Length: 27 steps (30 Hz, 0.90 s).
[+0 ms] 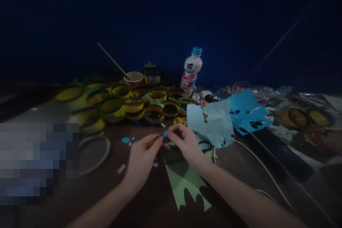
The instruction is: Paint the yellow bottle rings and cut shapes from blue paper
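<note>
Between both hands is a small blue paper piece (pixel 165 134), pinched at its two sides. My left hand (pixel 143 155) grips it with thumb and forefinger, and my right hand (pixel 186 145) pinches the other edge. Under my right wrist lies a green paper sheet (pixel 177 178) with curved cut-outs along its near end. Scissors (pixel 206 145) with dark handles show partly beside that wrist. A blue paper oval (pixel 126 140) and smaller blue bits rest on the table to the left of my hands.
Several yellow-and-black rings (pixel 133 108) crowd the back left, near a paper cup (pixel 133 77) holding a stick. A drink bottle (pixel 191 69) stands behind. A pale blue sheet (pixel 211 121) and a brighter blue sheet (pixel 248 112) lie right. A white cable (pixel 260 158) curves across the table.
</note>
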Motion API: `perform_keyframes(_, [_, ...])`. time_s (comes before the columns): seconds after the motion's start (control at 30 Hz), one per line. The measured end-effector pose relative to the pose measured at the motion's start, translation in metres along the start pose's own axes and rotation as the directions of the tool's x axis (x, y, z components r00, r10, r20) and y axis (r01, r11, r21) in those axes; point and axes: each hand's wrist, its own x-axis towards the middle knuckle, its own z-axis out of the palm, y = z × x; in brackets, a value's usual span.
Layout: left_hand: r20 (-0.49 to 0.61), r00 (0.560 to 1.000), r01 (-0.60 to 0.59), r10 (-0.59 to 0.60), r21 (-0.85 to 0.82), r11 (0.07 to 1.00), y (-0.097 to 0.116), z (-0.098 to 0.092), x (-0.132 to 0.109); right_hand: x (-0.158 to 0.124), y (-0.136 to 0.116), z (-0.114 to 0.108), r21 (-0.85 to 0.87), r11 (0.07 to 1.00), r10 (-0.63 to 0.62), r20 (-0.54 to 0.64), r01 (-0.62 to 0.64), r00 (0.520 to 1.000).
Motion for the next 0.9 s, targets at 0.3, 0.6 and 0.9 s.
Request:
perform_keyframes(0.3, [-0.031, 0.999, 0.035, -0.036, -0.036, 0.999, -0.0006, 0.0029, 0.0005, 0.0011, -0.0011, 0.0004, 0.035, 0.999, -0.002, -0.023, 0.003, 1.0])
perform_keyframes(0.6, [-0.037, 0.999, 0.032, -0.032, 0.003, 0.999, 0.002, 0.004, 0.0, 0.0002, -0.0065, 0.001, 0.01, 1.0, 0.016, -0.025, -0.016, 1.0])
perform_keyframes(0.9, [-0.032, 0.999, 0.015, -0.012, 0.079, 0.997, 0.0042, 0.0046, -0.0012, -0.0009, -0.0015, 0.0038, -0.029, 0.999, -0.044, -0.072, 0.042, 0.996])
